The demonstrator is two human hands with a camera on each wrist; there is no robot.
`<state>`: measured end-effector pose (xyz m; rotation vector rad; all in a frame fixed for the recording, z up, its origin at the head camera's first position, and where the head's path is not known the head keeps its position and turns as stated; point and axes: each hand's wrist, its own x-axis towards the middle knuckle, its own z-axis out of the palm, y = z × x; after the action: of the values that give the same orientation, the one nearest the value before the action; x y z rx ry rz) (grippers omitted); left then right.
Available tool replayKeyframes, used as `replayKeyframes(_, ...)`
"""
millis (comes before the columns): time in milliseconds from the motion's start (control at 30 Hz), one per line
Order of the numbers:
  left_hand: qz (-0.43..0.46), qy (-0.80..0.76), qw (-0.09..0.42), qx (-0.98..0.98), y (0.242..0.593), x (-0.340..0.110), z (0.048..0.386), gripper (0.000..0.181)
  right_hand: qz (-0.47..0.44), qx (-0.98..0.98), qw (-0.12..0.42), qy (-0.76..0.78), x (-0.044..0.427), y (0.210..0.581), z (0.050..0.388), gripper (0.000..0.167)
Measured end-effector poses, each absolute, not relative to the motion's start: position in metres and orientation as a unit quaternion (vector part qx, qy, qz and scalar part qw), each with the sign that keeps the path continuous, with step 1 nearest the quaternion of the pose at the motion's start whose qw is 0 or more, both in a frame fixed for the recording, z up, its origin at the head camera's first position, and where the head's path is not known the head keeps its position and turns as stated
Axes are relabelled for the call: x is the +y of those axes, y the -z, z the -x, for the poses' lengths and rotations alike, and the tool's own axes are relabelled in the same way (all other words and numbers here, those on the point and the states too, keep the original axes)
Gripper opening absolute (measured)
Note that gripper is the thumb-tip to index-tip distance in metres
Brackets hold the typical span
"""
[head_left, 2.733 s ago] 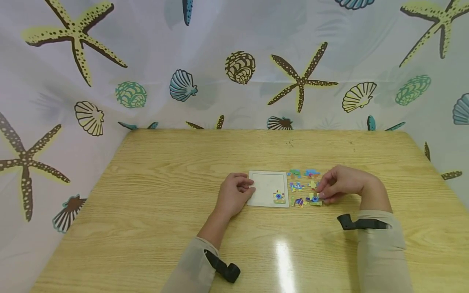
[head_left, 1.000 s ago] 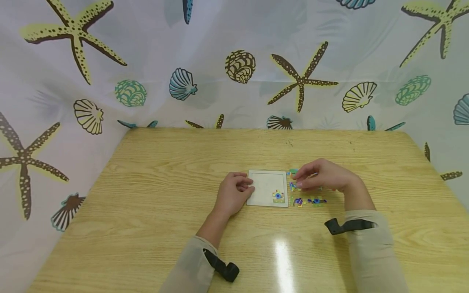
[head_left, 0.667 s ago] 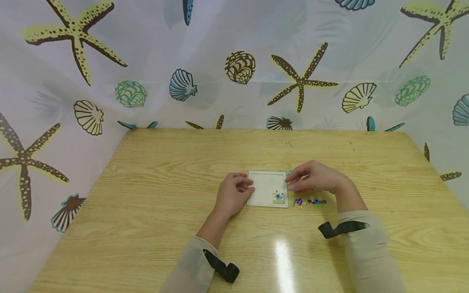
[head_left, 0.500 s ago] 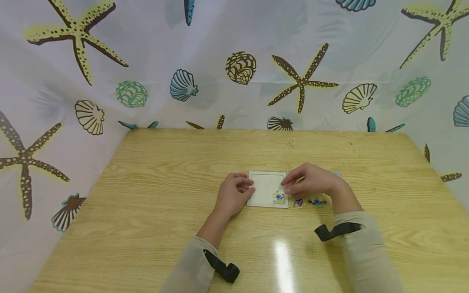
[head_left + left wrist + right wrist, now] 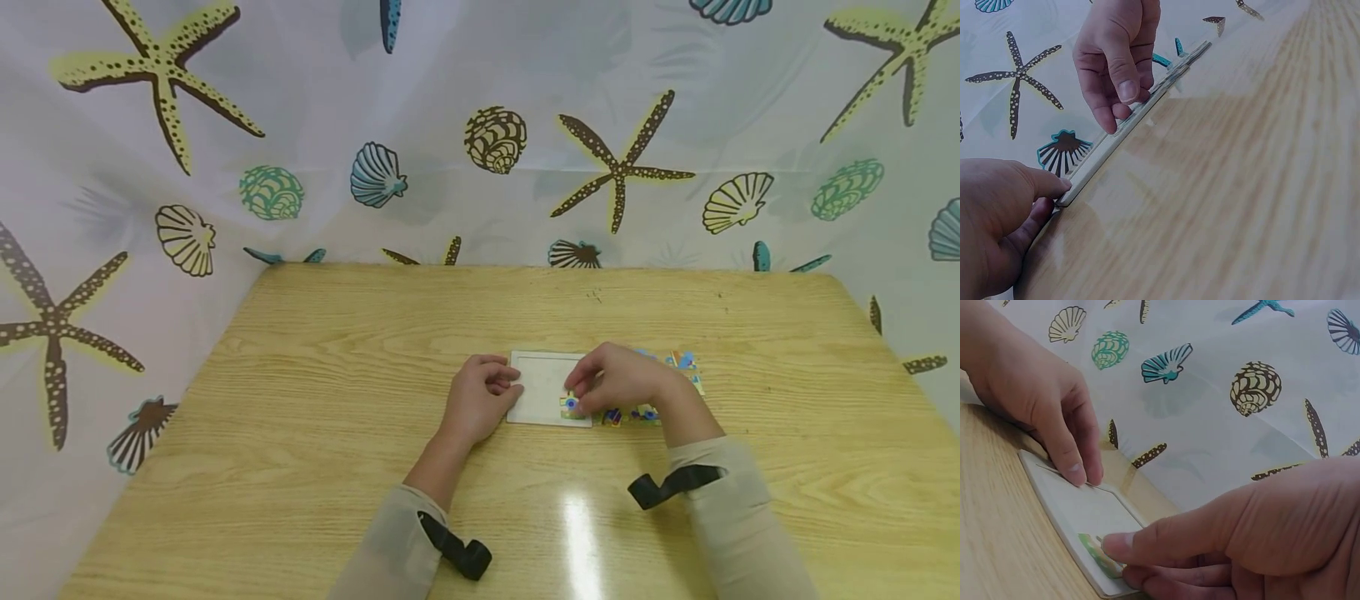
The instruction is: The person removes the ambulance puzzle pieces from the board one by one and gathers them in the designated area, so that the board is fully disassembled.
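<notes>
A square white puzzle tray (image 5: 540,387) lies flat on the table. My left hand (image 5: 480,398) grips its left edge, thumb on the rim (image 5: 1079,187) and fingers at the side, as the left wrist view shows. A colourful jigsaw piece (image 5: 570,405) with a blue round shape sits in the tray's lower right corner. My right hand (image 5: 617,379) is over the tray's right edge, its thumb and curled fingers pinching at this piece. In the right wrist view the thumb covers part of the green-edged piece (image 5: 1092,549); whether a second piece is between the fingers is hidden.
Several loose jigsaw pieces (image 5: 682,360) lie right of the tray, partly hidden under my right hand. The wooden table (image 5: 337,375) runs back to a hanging sheet (image 5: 435,83) printed with shells and starfish. A black camera mount sits on each sleeve.
My right hand has moved left from the loose pieces to the tray's lower right corner, uncovering pieces at the far right. My left hand stays at the tray's left edge.
</notes>
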<state>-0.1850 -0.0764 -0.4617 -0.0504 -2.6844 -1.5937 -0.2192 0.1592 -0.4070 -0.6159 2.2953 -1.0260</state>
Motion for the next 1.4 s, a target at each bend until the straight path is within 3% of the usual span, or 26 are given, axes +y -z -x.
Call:
replayKeyframes(700, 0.014, 0.511, 0.003, -0.860, 0.460, -0.076, 0.184, 0.012, 0.214, 0.904, 0.239, 0.282, 0.142, 0.396, 0.210, 0.021)
replayKeyframes(900, 0.015, 0.508, 0.004, -0.861, 0.460, -0.076, 0.183, 0.012, 0.218, 0.897, 0.247, 0.294, 0.143, 0.397, 0.211, 0.029)
replayKeyframes(1167, 0.011, 0.512, 0.002, -0.859, 0.459, -0.077, 0.183, 0.012, 0.232, 0.872, 0.260, 0.343, 0.152, 0.403, 0.216, 0.013)
replayKeyframes(1400, 0.013, 0.511, 0.004, -0.859, 0.458, -0.077, 0.184, 0.012, 0.231, 0.848, 0.272, 0.392, 0.169, 0.408, 0.222, 0.014)
